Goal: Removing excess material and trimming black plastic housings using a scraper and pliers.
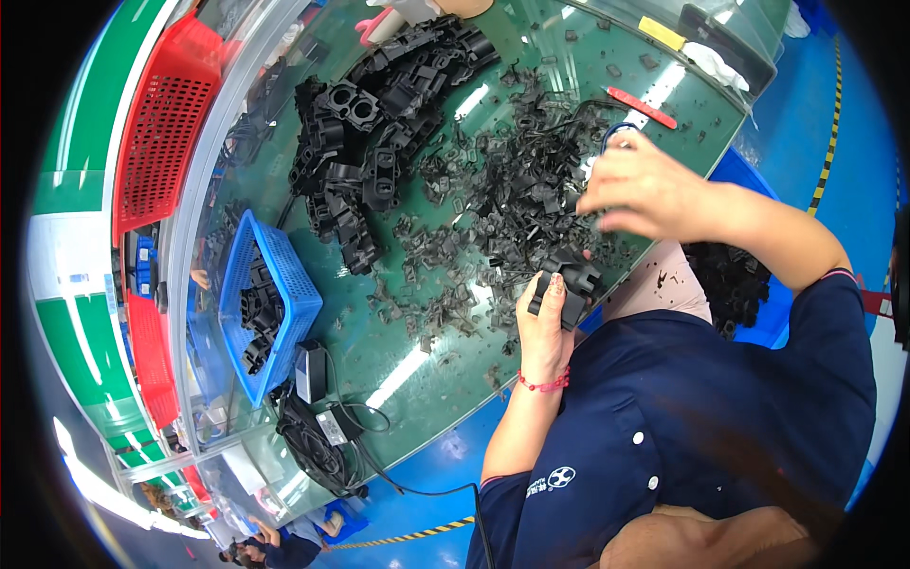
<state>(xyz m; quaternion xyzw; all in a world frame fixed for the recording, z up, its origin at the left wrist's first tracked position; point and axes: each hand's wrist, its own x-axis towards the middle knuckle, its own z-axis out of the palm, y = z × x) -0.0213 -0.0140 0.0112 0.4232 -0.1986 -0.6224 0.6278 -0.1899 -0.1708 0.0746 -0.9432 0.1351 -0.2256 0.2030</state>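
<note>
My left hand is wrapped round a black moulded plastic part with hollow openings, held above the near edge of the green table. Up and to the right, apart from that part, my right hand hovers with curled fingers. A dark blue curved loop and a bit of white show beside its fingers; what they grip is mostly hidden. Below and around both hands lies a spread heap of black plastic scraps. A red-handled knife-like tool lies beyond the right hand.
Black moulded parts are piled at the far left of the green table. A blue basket with black parts stands left, near a power adapter and cables. Black pieces fill a blue bin at right. Other people sit lower left.
</note>
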